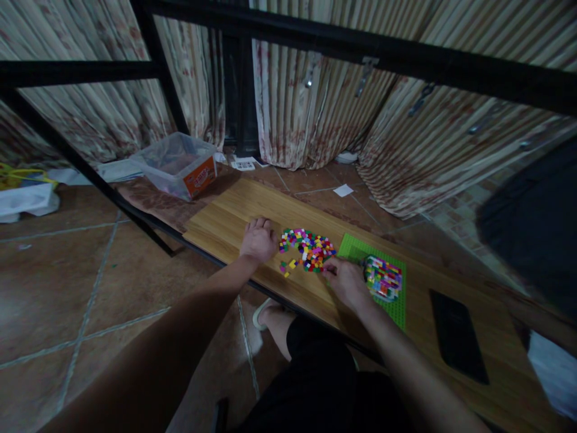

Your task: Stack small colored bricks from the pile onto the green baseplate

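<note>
A pile of small, bright toy bricks (315,249) is spread over the wooden tabletop, several of them loose on its near side. Just left of the pile, my left hand (260,242) rests on the wood with its fingers curled in; whatever may be under them is hidden. My right hand (345,279) is at the pile's right edge, thumb and fingers pinched together among the bricks. What the pinch holds is too small to make out. Beside that hand lies a green studded baseplate (356,245), bearing a rounded, multicoloured brick build (384,278). My right hand and forearm partly cover the baseplate.
The long, narrow wooden table (241,204) carries a dark phone-like slab (457,337) at its right. A clear plastic bin (169,159) with an orange label stands beyond the left end. Black metal bars (315,39) cross above, before striped curtains (306,120).
</note>
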Available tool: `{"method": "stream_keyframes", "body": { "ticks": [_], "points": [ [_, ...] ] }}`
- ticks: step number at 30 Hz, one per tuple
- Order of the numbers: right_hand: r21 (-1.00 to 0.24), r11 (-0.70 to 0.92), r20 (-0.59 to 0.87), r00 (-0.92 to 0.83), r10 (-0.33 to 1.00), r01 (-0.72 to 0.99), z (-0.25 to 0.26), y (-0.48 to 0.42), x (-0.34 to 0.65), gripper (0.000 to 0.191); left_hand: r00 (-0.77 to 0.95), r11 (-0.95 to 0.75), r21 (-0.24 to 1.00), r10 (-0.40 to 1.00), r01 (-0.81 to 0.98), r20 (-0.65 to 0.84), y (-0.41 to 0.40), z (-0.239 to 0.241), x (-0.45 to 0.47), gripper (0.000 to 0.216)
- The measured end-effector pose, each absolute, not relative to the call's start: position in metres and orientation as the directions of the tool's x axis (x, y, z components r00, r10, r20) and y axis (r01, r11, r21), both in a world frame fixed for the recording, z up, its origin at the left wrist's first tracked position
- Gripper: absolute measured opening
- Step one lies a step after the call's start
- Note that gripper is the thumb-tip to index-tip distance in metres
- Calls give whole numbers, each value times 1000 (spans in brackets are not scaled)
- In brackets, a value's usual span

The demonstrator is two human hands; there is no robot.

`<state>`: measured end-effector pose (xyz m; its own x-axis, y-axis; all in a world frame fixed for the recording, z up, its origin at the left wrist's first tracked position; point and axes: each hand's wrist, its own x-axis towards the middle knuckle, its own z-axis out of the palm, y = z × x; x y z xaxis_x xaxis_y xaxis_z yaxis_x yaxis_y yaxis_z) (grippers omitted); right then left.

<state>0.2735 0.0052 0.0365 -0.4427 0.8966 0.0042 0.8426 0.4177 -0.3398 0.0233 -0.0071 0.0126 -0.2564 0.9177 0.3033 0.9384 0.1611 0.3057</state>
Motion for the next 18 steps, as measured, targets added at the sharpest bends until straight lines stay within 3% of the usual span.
{"method": "stream_keyframes", "body": {
  "ticks": [12, 18],
  "points": [
    [-226, 532, -45, -555, 831, 816, 45, -3, 261, 16, -260, 164, 326, 925, 931, 278, -7, 14, 23, 35],
    [-379, 528, 136, -519, 844, 760, 48, 0, 261, 19, -266, 173, 326, 926, 929, 266, -7, 13, 24, 36]
  ]
}}
